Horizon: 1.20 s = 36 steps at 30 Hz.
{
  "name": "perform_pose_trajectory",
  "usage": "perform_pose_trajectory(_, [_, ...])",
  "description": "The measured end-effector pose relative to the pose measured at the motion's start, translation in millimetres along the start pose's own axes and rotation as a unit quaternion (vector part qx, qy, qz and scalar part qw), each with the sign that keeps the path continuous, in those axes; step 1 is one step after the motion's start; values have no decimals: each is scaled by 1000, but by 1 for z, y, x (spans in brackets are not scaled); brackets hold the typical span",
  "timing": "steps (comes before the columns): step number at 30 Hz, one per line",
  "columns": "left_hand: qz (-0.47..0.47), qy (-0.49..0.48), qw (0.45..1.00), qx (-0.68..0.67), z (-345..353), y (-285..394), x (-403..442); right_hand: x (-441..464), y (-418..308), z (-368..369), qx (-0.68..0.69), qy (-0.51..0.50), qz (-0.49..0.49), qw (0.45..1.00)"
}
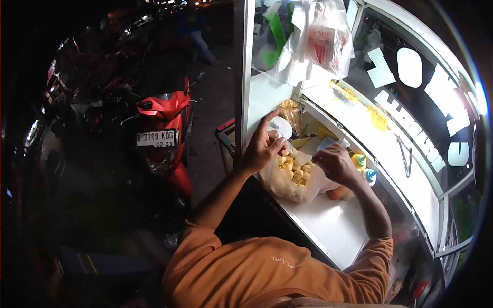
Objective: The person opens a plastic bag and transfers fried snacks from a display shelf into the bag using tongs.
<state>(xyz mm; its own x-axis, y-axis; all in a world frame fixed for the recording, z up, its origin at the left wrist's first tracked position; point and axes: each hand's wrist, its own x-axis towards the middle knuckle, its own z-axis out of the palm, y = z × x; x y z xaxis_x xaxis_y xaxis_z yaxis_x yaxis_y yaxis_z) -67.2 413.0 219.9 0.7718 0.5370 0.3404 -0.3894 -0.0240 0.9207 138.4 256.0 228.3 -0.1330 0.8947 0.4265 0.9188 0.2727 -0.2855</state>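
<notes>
A clear plastic bag [290, 192] full of pale round food pieces [295, 172] sits on the white counter of a lit food cart, its mouth open upward. My left hand [265, 146] is at the bag's left rim, pinching the plastic between thumb and fingers, with the index finger stretched out. At the right side of the opening, my right hand [335, 161] has its fingers curled at the bag's edge; what they hold, if anything, is hidden. Behind my left hand is a round white lid [280, 128].
Sauce bottles [364, 168] stand right of my right hand, near a jar of crumbs [290, 114]. Plastic bags [323, 41] hang above. Tongs [404, 155] lie on the upper shelf [395, 154]. A red motorcycle [167, 133] and a walking person [197, 36] are at left.
</notes>
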Motion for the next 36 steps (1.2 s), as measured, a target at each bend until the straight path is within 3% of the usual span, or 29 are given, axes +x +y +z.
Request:
perform_pose_trajectory(3, [56, -20, 998, -34, 4, 11, -7, -2, -36, -6, 78, 89, 64, 991])
perform_pose_trajectory(4, [117, -6, 993, 22, 15, 18, -9, -3, -45, -12, 102, 118, 41, 987])
perform_pose_trajectory(5, [65, -19, 997, -20, 29, 46, -20, -6, -59, -19, 145, 132, 69, 978])
perform_pose_trajectory(6, [61, 3, 997, 47, 41, 61, -26, -12, -72, -22, 208, 178, 74, 959])
perform_pose_trajectory(8, [52, -55, 996, 37, 52, 75, -35, -29, -90, -42, 174, 221, 33, 959])
perform_pose_trajectory(10, [63, -128, 986, 82, 63, 91, -40, -54, -109, -58, 138, 240, 83, 957])
perform_pose_trajectory(15, [25, -185, 980, 73, 118, 80, -47, -115, -115, -79, 154, 233, 238, 930])
perform_pose_trajectory(24, [-6, -257, 966, -19, 198, 3, -61, -202, -85, -86, 58, 260, 283, 921])
perform_pose_trajectory(25, [-24, -256, 966, -16, 207, -11, -66, -218, -81, -88, 42, 185, 314, 930])
perform_pose_trajectory(28, [-28, -271, 962, 14, 218, -53, -73, -287, -54, -92, 10, -1, 266, 964])
perform_pose_trajectory(30, [-11, -281, 960, -7, 219, -66, -72, -332, -31, -116, 162, 123, 384, 901])
perform_pose_trajectory(31, [-20, -289, 957, -1, 221, -71, -70, -357, -13, -119, 26, 259, 505, 823])
perform_pose_trajectory(32, [-28, -291, 956, 5, 222, -75, -71, -385, 14, -114, -108, 380, 593, 701])
perform_pose_trajectory(34, [-31, -272, 961, 30, 223, -84, -73, -453, 84, -99, -275, 450, 613, 588])
perform_pose_trajectory(36, [-32, -260, 963, 64, 226, -89, -74, -439, 72, -103, -226, 349, 745, 522])
